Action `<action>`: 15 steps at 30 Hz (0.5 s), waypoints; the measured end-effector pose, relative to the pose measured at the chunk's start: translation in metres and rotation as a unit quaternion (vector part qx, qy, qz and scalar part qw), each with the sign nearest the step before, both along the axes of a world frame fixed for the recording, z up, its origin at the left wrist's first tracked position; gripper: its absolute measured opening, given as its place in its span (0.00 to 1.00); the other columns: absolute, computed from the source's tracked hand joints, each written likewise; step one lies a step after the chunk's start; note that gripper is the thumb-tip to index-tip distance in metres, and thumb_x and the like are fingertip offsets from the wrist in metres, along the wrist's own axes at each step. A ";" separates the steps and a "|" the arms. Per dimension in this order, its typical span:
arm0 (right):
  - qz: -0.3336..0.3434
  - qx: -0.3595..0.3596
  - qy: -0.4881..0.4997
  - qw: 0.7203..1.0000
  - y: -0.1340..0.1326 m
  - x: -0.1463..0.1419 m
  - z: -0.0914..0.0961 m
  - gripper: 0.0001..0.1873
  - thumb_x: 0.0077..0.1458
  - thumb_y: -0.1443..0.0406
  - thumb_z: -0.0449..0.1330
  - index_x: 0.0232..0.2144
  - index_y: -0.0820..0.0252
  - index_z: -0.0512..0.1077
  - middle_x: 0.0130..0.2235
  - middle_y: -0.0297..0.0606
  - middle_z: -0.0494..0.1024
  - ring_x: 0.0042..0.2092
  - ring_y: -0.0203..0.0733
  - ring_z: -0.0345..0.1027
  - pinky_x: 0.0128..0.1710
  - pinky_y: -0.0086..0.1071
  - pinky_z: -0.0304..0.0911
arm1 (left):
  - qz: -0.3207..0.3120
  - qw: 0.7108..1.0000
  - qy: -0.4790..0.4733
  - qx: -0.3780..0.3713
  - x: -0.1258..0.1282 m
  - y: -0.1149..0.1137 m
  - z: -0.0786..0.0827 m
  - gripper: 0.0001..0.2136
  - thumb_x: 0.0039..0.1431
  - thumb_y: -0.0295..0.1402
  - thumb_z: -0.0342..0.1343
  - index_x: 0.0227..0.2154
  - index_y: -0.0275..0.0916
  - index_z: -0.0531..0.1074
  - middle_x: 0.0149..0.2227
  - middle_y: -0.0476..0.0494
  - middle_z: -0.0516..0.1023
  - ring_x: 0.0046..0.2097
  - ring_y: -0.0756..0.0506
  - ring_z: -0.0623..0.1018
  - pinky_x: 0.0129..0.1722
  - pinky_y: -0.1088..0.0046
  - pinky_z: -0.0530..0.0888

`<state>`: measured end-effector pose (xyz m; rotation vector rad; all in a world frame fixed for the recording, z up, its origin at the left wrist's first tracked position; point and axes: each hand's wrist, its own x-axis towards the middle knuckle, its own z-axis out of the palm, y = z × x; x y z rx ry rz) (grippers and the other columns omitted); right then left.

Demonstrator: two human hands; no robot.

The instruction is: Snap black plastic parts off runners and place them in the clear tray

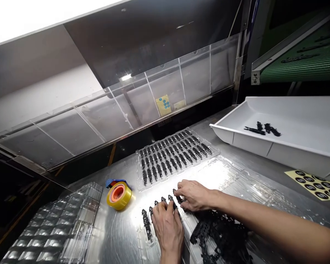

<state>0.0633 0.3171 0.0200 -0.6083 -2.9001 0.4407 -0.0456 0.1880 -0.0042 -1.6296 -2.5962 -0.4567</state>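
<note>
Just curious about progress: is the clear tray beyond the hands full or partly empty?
Full: the clear tray shows black parts in every visible row of pockets.

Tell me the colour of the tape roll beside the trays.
Yellow tape roll with an orange core, seen in the head view.

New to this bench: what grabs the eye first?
The brightly lit middle of the metal table, where the left hand and right hand rest on a clear tray with a short row of small black parts. Just behind sits a full tray of the same parts. A yellow tape roll lies to the left, and a loose pile of black parts to the right.
</note>
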 end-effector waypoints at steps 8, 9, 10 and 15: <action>-0.006 0.004 0.028 1.000 -0.009 0.012 -0.002 0.17 0.55 0.58 0.59 0.46 0.58 0.73 0.40 0.43 0.73 0.43 0.49 0.65 0.44 0.42 0.61 | 0.027 0.998 0.051 -0.005 -0.006 0.005 0.006 0.14 0.59 0.32 0.50 0.44 0.39 0.76 0.42 0.37 0.73 0.45 0.37 0.67 0.45 0.61 0.63; -0.019 0.001 0.038 0.999 -0.012 0.021 -0.003 0.16 0.56 0.59 0.59 0.45 0.58 0.73 0.40 0.42 0.73 0.43 0.49 0.64 0.44 0.42 0.61 | 0.028 0.998 0.054 -0.004 -0.006 0.006 0.006 0.14 0.59 0.32 0.49 0.44 0.38 0.76 0.42 0.37 0.73 0.45 0.36 0.67 0.45 0.61 0.63; -0.037 0.000 0.045 0.998 -0.014 0.031 -0.004 0.15 0.56 0.59 0.58 0.44 0.58 0.73 0.39 0.42 0.73 0.43 0.49 0.64 0.44 0.42 0.61 | 0.028 0.998 0.057 -0.003 -0.007 0.007 0.006 0.14 0.60 0.33 0.49 0.44 0.38 0.75 0.41 0.36 0.73 0.45 0.36 0.67 0.45 0.61 0.63; -0.116 -0.047 0.038 0.991 -0.024 0.072 -0.008 0.09 0.54 0.64 0.58 0.34 0.63 0.76 0.35 0.46 0.75 0.42 0.51 0.66 0.43 0.42 0.61 | 0.033 0.998 0.056 0.005 -0.001 0.006 0.010 0.15 0.60 0.30 0.46 0.44 0.37 0.76 0.40 0.37 0.73 0.44 0.37 0.67 0.43 0.61 0.63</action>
